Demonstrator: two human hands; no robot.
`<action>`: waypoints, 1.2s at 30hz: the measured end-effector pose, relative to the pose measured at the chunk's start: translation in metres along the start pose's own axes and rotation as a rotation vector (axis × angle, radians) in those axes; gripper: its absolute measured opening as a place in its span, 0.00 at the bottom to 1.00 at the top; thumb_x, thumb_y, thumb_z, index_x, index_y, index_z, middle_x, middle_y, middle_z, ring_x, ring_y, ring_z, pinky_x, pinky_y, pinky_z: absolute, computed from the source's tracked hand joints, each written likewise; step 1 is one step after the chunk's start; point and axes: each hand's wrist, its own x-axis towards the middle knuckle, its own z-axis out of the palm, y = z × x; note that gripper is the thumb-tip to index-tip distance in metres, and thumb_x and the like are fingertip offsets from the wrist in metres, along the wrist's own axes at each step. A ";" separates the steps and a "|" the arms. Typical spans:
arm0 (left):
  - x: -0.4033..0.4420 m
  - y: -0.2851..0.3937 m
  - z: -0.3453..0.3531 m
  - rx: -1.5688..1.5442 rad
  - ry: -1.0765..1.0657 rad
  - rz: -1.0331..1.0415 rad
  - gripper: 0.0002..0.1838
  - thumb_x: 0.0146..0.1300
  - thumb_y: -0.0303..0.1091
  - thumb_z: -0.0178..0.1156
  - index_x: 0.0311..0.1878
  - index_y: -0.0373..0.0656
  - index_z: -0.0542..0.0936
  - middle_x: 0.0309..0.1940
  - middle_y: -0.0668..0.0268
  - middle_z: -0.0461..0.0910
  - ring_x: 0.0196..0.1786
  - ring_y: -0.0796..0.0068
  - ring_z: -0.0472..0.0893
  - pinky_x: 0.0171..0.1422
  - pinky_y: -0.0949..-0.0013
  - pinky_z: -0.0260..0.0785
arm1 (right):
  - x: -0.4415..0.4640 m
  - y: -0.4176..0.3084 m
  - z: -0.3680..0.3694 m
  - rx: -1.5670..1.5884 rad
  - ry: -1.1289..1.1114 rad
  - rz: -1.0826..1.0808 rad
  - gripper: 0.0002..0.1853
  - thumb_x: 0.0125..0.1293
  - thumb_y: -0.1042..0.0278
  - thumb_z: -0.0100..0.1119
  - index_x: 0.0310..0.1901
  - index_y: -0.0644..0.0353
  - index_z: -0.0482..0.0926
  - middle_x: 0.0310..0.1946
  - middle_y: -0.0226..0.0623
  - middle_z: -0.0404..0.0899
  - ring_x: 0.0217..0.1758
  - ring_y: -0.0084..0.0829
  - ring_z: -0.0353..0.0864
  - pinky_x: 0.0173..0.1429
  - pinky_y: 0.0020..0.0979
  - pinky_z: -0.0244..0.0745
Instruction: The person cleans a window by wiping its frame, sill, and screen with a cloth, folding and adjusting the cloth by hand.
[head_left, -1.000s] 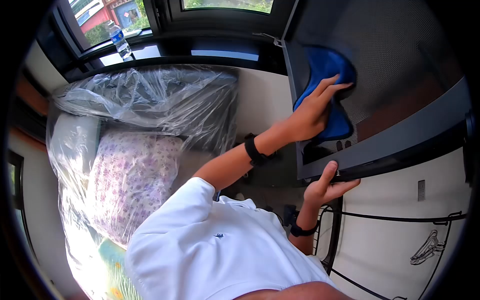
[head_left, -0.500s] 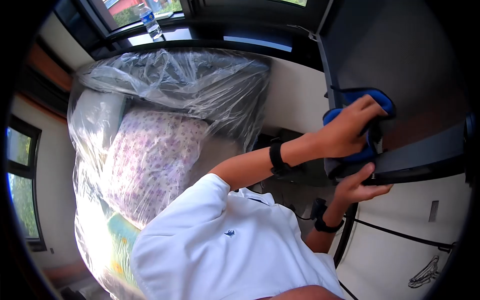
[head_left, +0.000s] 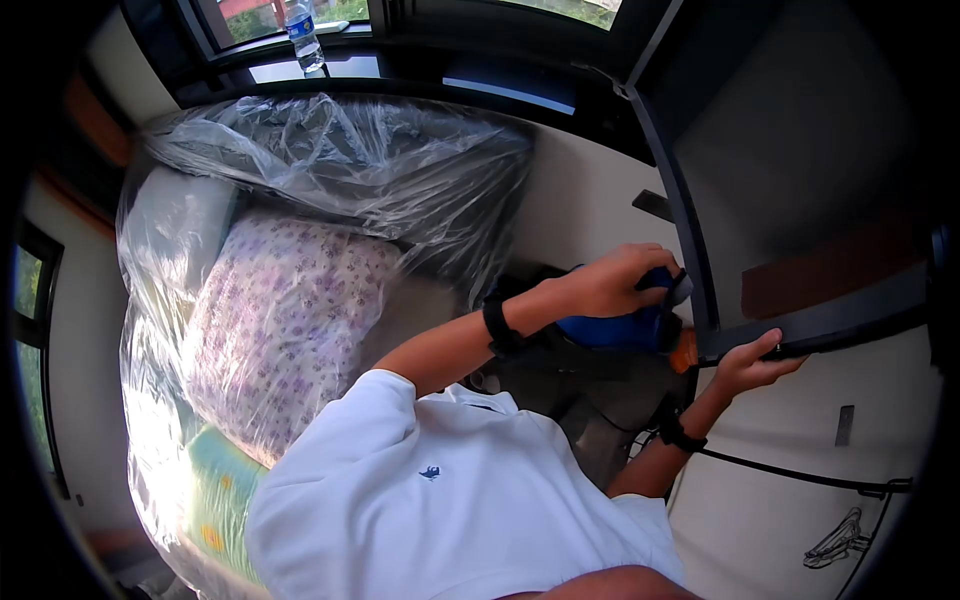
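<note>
My left hand (head_left: 620, 282), the upper one, is closed around a soft blue cloth-like item (head_left: 612, 330) with dark edging. Its exact kind is unclear, and my fingers hide part of it. It sits just left of the lower corner of a large dark panel (head_left: 790, 170) with a black frame. My right hand (head_left: 750, 366) grips the panel's lower frame edge, thumb in front and fingers underneath. A small orange thing (head_left: 684, 352) shows beside the panel corner, below the blue item. Black bands circle both wrists.
A plastic-wrapped couch or bed (head_left: 420, 170) with a floral pillow (head_left: 290, 320) fills the left. A water bottle (head_left: 303, 38) stands on the dark window ledge (head_left: 420, 75). Wire hangers (head_left: 838, 540) hang at lower right, near a black rail (head_left: 780, 472).
My left hand has drawn the blue item off the panel's surface, to the left and down. My right hand stays on the lower edge. The orange thing has come into view.
</note>
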 end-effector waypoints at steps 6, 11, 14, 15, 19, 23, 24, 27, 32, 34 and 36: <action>-0.047 -0.022 -0.119 0.056 0.337 -0.236 0.14 0.61 0.28 0.65 0.49 0.39 0.77 0.43 0.58 0.80 0.46 0.65 0.80 0.54 0.65 0.72 | 0.003 -0.046 -0.006 -0.583 0.171 -0.106 0.26 0.72 0.57 0.55 0.65 0.63 0.62 0.59 0.47 0.64 0.63 0.41 0.67 0.61 0.42 0.70; -0.086 -0.027 -0.153 -0.045 0.559 -0.182 0.22 0.56 0.32 0.70 0.53 0.37 0.76 0.45 0.61 0.81 0.50 0.74 0.78 0.58 0.70 0.69 | -0.052 -0.145 0.039 0.144 -0.336 -0.038 0.26 0.68 0.63 0.61 0.63 0.64 0.64 0.59 0.47 0.69 0.59 0.38 0.70 0.62 0.42 0.66; -0.100 -0.032 -0.146 -0.201 0.568 -0.169 0.24 0.56 0.32 0.70 0.54 0.36 0.76 0.46 0.63 0.81 0.51 0.77 0.77 0.59 0.72 0.68 | -0.080 -0.216 0.082 0.544 -0.888 -0.103 0.34 0.64 0.64 0.65 0.67 0.63 0.61 0.58 0.50 0.71 0.59 0.43 0.74 0.62 0.43 0.68; -0.102 -0.034 -0.149 -0.241 0.575 -0.133 0.23 0.56 0.32 0.69 0.55 0.37 0.76 0.47 0.64 0.80 0.51 0.78 0.77 0.59 0.73 0.67 | -0.087 -0.236 0.092 0.606 -0.997 -0.187 0.37 0.63 0.63 0.66 0.69 0.63 0.58 0.58 0.52 0.71 0.60 0.46 0.74 0.61 0.44 0.70; -0.117 -0.047 -0.162 -0.178 0.536 -0.112 0.25 0.58 0.30 0.66 0.58 0.36 0.74 0.50 0.63 0.79 0.53 0.76 0.76 0.61 0.73 0.66 | -0.130 -0.278 0.128 0.806 -1.160 -0.213 0.42 0.62 0.63 0.66 0.73 0.60 0.53 0.58 0.58 0.72 0.57 0.56 0.77 0.59 0.48 0.72; -0.131 -0.071 -0.179 -0.080 0.543 -0.084 0.31 0.60 0.28 0.64 0.67 0.37 0.68 0.58 0.60 0.74 0.59 0.71 0.74 0.65 0.71 0.64 | -0.148 -0.290 0.166 0.905 -1.163 0.111 0.39 0.62 0.66 0.63 0.72 0.58 0.55 0.51 0.63 0.76 0.52 0.64 0.77 0.53 0.54 0.73; -0.132 -0.080 -0.182 -0.182 0.622 -0.091 0.35 0.61 0.28 0.64 0.71 0.39 0.62 0.61 0.59 0.72 0.60 0.71 0.73 0.66 0.71 0.63 | -0.148 -0.288 0.179 0.868 -1.138 0.145 0.36 0.61 0.68 0.61 0.70 0.58 0.58 0.48 0.63 0.79 0.50 0.64 0.78 0.51 0.55 0.74; -0.123 -0.066 -0.193 -0.361 0.691 -0.137 0.47 0.65 0.29 0.63 0.79 0.44 0.44 0.68 0.59 0.63 0.66 0.69 0.69 0.71 0.69 0.61 | -0.136 -0.271 0.222 0.646 -1.308 0.083 0.28 0.60 0.73 0.54 0.64 0.58 0.65 0.42 0.63 0.80 0.49 0.62 0.78 0.52 0.54 0.74; -0.102 -0.105 -0.206 -0.131 0.796 -0.115 0.46 0.70 0.31 0.59 0.80 0.47 0.38 0.71 0.57 0.60 0.69 0.68 0.66 0.73 0.69 0.57 | -0.126 -0.264 0.290 0.660 -1.416 0.167 0.15 0.61 0.72 0.49 0.49 0.62 0.76 0.35 0.60 0.81 0.44 0.62 0.80 0.50 0.53 0.75; -0.093 -0.124 -0.226 -0.077 0.826 -0.140 0.46 0.70 0.32 0.59 0.80 0.47 0.37 0.72 0.57 0.59 0.69 0.67 0.65 0.74 0.68 0.56 | -0.127 -0.264 0.322 0.877 -1.704 0.665 0.14 0.65 0.67 0.47 0.45 0.63 0.78 0.37 0.59 0.82 0.44 0.62 0.81 0.51 0.53 0.76; -0.085 -0.140 -0.256 -0.003 0.863 -0.262 0.46 0.72 0.35 0.56 0.79 0.47 0.35 0.73 0.53 0.57 0.71 0.61 0.64 0.75 0.65 0.54 | -0.120 -0.277 0.343 0.911 -1.756 0.631 0.15 0.67 0.64 0.46 0.45 0.65 0.79 0.37 0.59 0.82 0.43 0.61 0.81 0.51 0.51 0.77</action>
